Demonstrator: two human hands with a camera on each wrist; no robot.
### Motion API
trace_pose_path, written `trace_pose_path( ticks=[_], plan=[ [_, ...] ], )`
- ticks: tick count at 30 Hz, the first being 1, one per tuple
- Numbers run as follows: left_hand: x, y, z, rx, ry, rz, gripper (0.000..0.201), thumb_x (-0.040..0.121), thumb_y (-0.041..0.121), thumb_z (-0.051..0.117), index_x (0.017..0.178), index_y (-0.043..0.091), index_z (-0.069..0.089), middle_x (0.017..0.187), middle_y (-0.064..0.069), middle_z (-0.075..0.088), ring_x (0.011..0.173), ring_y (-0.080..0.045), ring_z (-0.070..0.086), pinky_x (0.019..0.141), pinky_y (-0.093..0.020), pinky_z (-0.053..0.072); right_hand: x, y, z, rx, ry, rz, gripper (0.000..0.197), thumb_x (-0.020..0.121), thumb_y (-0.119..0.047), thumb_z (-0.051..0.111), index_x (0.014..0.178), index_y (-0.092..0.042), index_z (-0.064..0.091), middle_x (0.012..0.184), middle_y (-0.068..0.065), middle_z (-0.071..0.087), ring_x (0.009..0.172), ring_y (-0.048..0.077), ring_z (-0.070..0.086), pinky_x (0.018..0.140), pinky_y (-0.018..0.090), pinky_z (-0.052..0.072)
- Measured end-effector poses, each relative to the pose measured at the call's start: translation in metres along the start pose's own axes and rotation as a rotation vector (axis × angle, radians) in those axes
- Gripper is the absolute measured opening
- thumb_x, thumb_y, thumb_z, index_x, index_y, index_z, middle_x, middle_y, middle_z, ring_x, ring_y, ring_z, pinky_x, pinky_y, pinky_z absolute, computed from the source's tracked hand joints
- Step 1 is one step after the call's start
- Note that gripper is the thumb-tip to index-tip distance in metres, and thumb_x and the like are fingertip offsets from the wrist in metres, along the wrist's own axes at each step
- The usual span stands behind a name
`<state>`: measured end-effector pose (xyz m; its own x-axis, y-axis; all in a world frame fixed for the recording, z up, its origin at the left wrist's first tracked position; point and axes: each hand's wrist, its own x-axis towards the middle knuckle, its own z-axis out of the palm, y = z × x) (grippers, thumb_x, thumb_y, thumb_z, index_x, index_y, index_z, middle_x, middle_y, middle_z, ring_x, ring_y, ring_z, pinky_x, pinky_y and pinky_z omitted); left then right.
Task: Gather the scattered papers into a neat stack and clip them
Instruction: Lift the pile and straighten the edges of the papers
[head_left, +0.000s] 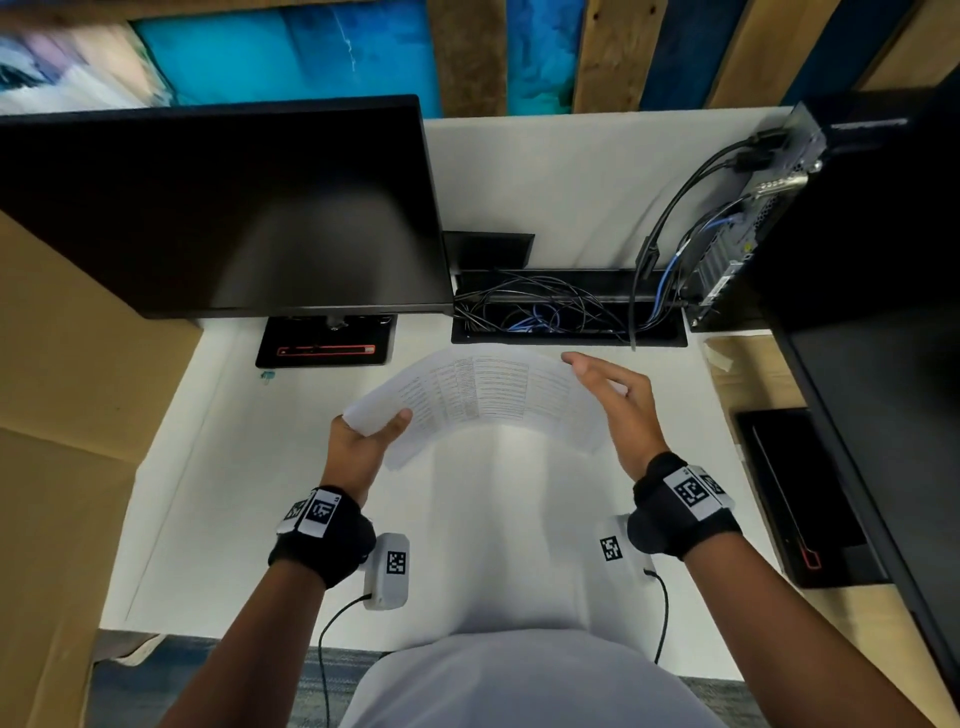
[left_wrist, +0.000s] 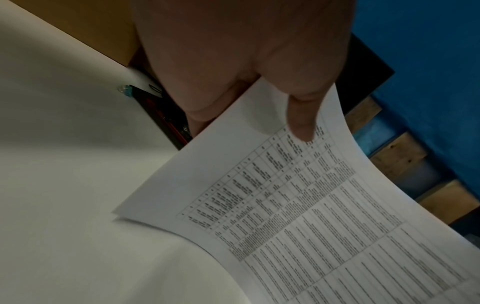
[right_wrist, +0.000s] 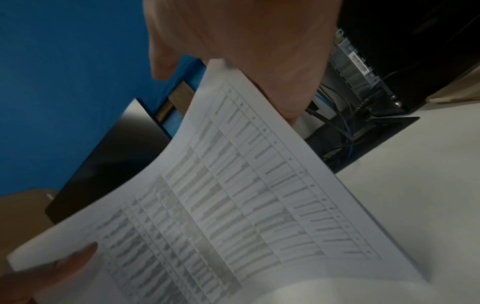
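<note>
The papers (head_left: 483, 397) are white sheets printed with a ruled table of small text, bowed upward in an arch above the white desk (head_left: 218, 493), just in front of the cable tray (head_left: 569, 312). The left hand (head_left: 358, 447) pinches their left edge, thumb on top and fingers beneath. The right hand (head_left: 618, 405) stands flat against their right edge, fingers straight, gripping nothing. The print is too blurred to read, and how many sheets there are cannot be told. A small blue clip (head_left: 268, 375) lies left of the papers, too small to make out, near the monitor's (head_left: 218, 208) base
</note>
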<state>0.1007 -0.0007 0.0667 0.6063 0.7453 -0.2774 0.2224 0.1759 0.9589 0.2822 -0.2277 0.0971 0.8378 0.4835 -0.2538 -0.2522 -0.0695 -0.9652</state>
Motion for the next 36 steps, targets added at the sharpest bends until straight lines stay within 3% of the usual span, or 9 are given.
trace_pose_path(
  ticks=[5, 13, 18, 20, 23, 27, 30, 32, 36],
  plan=[
    [-0.003, 0.007, 0.002, -0.079, -0.001, 0.034, 0.016, 0.080, 0.024, 0.073, 0.095, 0.019, 0.073, 0.082, 0.011, 0.077, 0.078, -0.003, 0.071, 0.067, -0.015, 0.053, 0.006, -0.001, 0.003, -0.040, 0.052, -0.001, 0.019, 0.091, -0.027, 0.064, 0.098, -0.015, 0.077, 0.101, -0.004, 0.076, 0.095, 0.003, 0.067, 0.079, 0.014, 0.047],
    [0.005, 0.000, 0.001, 0.055, 0.043, 0.025, 0.012, 0.083, 0.014, 0.074, 0.093, 0.020, 0.073, 0.078, 0.012, 0.077, 0.076, 0.000, 0.072, 0.065, -0.014, 0.053, 0.005, -0.006, 0.006, -0.106, 0.108, -0.019, 0.013, 0.088, -0.023, 0.069, 0.094, -0.016, 0.077, 0.100, -0.003, 0.076, 0.098, 0.006, 0.067, 0.089, 0.025, 0.050],
    [0.008, 0.015, -0.005, 0.190, 0.032, 0.108, 0.012, 0.086, 0.015, 0.071, 0.096, 0.018, 0.075, 0.082, 0.014, 0.076, 0.082, 0.000, 0.072, 0.075, -0.020, 0.054, 0.010, -0.036, 0.007, -0.767, 0.119, -0.313, 0.027, 0.081, -0.041, 0.073, 0.104, -0.026, 0.074, 0.108, -0.008, 0.074, 0.106, 0.008, 0.065, 0.097, 0.025, 0.047],
    [0.006, 0.030, -0.001, 0.278, -0.023, 0.181, 0.016, 0.086, 0.015, 0.070, 0.102, 0.017, 0.075, 0.089, 0.017, 0.075, 0.086, 0.002, 0.071, 0.077, -0.016, 0.052, 0.014, -0.051, 0.018, -1.058, -0.018, -0.506, 0.044, 0.078, -0.044, 0.074, 0.117, -0.024, 0.069, 0.122, 0.000, 0.069, 0.122, 0.016, 0.058, 0.108, 0.032, 0.037],
    [-0.003, 0.064, 0.012, 0.435, -0.123, 0.351, 0.019, 0.088, 0.013, 0.068, 0.095, 0.027, 0.077, 0.079, 0.030, 0.072, 0.083, 0.004, 0.070, 0.074, -0.013, 0.050, 0.013, -0.068, 0.051, -1.230, -0.304, -0.528, 0.062, 0.077, -0.053, 0.069, 0.133, -0.031, 0.054, 0.133, -0.005, 0.062, 0.134, 0.017, 0.047, 0.115, 0.040, 0.027],
    [-0.013, 0.102, 0.021, 0.712, -0.228, 0.696, 0.016, 0.088, 0.017, 0.067, 0.097, 0.026, 0.078, 0.087, 0.010, 0.078, 0.078, -0.010, 0.072, 0.066, -0.031, 0.054, 0.005, -0.076, 0.080, -1.226, -0.389, -0.451, 0.031, 0.089, -0.042, 0.062, 0.117, -0.030, 0.067, 0.092, 0.001, 0.070, 0.092, 0.025, 0.065, 0.076, 0.032, 0.047],
    [-0.012, 0.121, 0.008, 0.728, -0.123, 0.700, 0.017, 0.082, 0.028, 0.075, 0.097, 0.019, 0.078, 0.092, 0.004, 0.078, 0.079, -0.009, 0.071, 0.074, -0.027, 0.056, 0.002, -0.083, 0.074, -1.054, -0.335, -0.392, 0.020, 0.088, -0.039, 0.067, 0.088, -0.021, 0.076, 0.066, -0.001, 0.053, 0.071, 0.021, 0.051, 0.064, 0.030, 0.038],
    [-0.007, 0.127, -0.008, 0.706, -0.049, 0.628, 0.016, 0.078, 0.026, 0.079, 0.091, 0.017, 0.076, 0.088, 0.003, 0.077, 0.077, -0.006, 0.069, 0.077, -0.025, 0.056, -0.001, -0.086, 0.061, -0.863, -0.260, -0.316, 0.025, 0.083, -0.034, 0.074, 0.061, -0.027, 0.067, 0.056, -0.003, 0.049, 0.056, 0.017, 0.047, 0.056, 0.030, 0.036],
    [0.004, 0.116, -0.030, 0.178, -0.118, 0.307, 0.032, 0.065, 0.019, 0.086, 0.094, 0.018, 0.073, 0.092, 0.003, 0.078, 0.083, -0.008, 0.073, 0.073, -0.024, 0.058, -0.005, -0.090, 0.040, -0.372, -0.205, -0.205, 0.018, 0.076, -0.021, 0.081, 0.090, -0.012, 0.074, 0.096, 0.011, 0.075, 0.091, 0.025, 0.072, 0.083, 0.044, 0.059]
  ],
)
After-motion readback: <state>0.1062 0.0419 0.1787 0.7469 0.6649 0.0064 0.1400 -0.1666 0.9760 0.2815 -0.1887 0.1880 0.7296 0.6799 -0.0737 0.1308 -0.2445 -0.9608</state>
